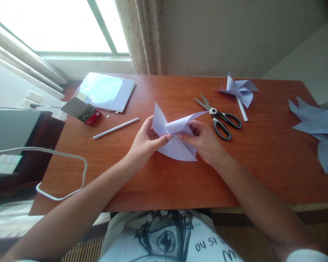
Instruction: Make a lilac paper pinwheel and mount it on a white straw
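Between my two hands, just above the table, is a white paper pinwheel (177, 149) with some of its corners curled in toward the middle. My left hand (149, 140) grips its left side, thumb pressed near the centre. On the right side my right hand (200, 140) pinches the paper, its thumb also close to the centre. Both hands' other fingers are partly hidden behind the sheet. A pair of black-handled scissors (220, 116) lies half open right of my right hand. A thin rolled paper stick (116, 128) rests left of my left hand.
A finished-looking pinwheel on a stick (239, 90) lies at the back right. More cut paper pieces (314, 118) sit at the right edge. A red and grey box (83, 111) and stacked sheets (106, 91) are back left. A white cable (84, 163) loops over the table's left side.
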